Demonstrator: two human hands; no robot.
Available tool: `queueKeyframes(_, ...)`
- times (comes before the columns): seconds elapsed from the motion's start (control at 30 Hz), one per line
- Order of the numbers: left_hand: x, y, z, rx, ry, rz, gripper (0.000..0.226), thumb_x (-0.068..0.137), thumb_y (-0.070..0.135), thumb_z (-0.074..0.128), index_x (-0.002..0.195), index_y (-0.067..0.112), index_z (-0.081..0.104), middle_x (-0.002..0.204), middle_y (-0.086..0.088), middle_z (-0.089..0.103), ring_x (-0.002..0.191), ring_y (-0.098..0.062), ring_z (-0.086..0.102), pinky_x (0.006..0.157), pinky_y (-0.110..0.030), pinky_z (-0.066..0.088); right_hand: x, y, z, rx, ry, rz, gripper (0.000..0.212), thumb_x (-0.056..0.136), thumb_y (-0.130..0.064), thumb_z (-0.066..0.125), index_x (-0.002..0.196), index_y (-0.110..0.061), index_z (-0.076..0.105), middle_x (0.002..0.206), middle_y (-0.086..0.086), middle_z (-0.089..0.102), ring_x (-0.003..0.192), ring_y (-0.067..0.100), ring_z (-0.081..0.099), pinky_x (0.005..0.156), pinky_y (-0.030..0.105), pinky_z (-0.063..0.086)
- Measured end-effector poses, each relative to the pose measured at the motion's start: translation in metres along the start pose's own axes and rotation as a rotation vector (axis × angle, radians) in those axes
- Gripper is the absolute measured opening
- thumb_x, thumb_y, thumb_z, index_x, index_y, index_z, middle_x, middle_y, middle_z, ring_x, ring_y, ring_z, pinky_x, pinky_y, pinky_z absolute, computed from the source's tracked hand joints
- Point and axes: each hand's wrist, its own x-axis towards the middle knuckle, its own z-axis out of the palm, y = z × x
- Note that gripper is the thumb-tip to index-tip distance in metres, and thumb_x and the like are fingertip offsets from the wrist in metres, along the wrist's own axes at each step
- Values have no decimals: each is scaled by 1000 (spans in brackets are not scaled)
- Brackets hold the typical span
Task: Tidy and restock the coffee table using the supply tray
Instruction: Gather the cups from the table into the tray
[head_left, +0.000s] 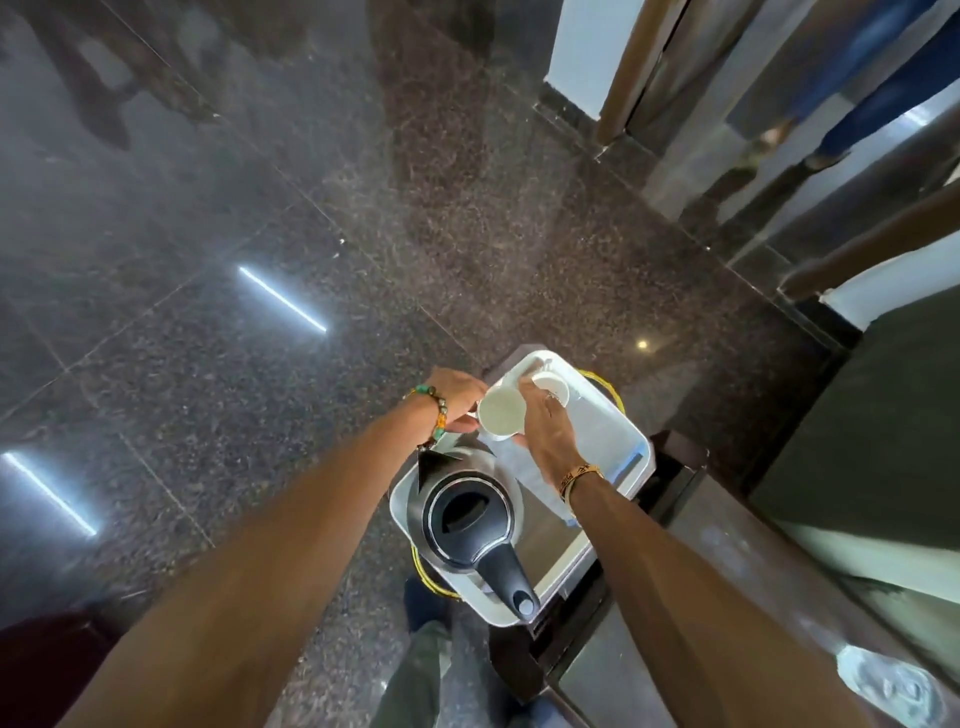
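A white supply tray (621, 441) rests on a small dark table (675, 457) below me. A steel electric kettle (467, 525) with a black lid and handle stands at the tray's near end. Over the tray's far end my left hand (457, 397) grips the handle side of a white cup (500, 413), which is tilted with its mouth towards me. My right hand (548, 431) is curled against the cup's right side. Just beyond it lies a second white cup or saucer (550, 387), partly hidden by my fingers.
Dark polished granite floor (311, 234) spreads to the left and ahead. A yellow cable (610, 387) shows at the tray's edges. A dark wooden frame and glass panels (831, 156) rise on the right. A dark counter surface (753, 597) runs along the lower right. My legs stand beside the table.
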Motion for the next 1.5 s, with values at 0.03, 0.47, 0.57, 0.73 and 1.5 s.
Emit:
queueKeyframes(0.03,3,-3,1,21,6,-7,32,93,4,53,125,2,59,128,-20,60,93,-24,62,80,-34,57,1,2,2,18,10,23,44,103,-44,42,127,-14,62,125,11,61,125,36,55,107,54,44)
queueKeyframes(0.47,34,-22,9,77,-13,-79,10,93,8,56,103,10,55,102,-13,60,87,-23,62,72,-33,58,20,35,13,6,10,105,53,95,-54,44,123,-14,64,121,10,66,122,35,59,106,55,46)
queueKeyframes(0.57,38,-26,6,80,-72,-85,11,91,5,57,102,2,57,108,-18,64,96,-26,65,82,-38,58,21,41,13,34,2,76,53,97,-53,44,127,-13,62,127,9,64,124,32,58,108,54,45)
queueKeyframes(0.73,28,-25,0,94,-58,-95,22,90,24,62,104,8,65,103,-14,68,91,-27,70,84,-39,59,6,34,8,-12,-5,42,51,102,-49,42,127,-9,61,118,4,63,112,25,59,106,52,45)
queueKeyframes(1.5,-144,53,171,325,-134,540,8,84,16,68,90,21,70,78,-1,70,63,-11,65,58,-26,54,-212,42,-158,-81,571,-29,61,103,-55,26,85,-10,63,94,18,69,97,40,66,89,44,49)
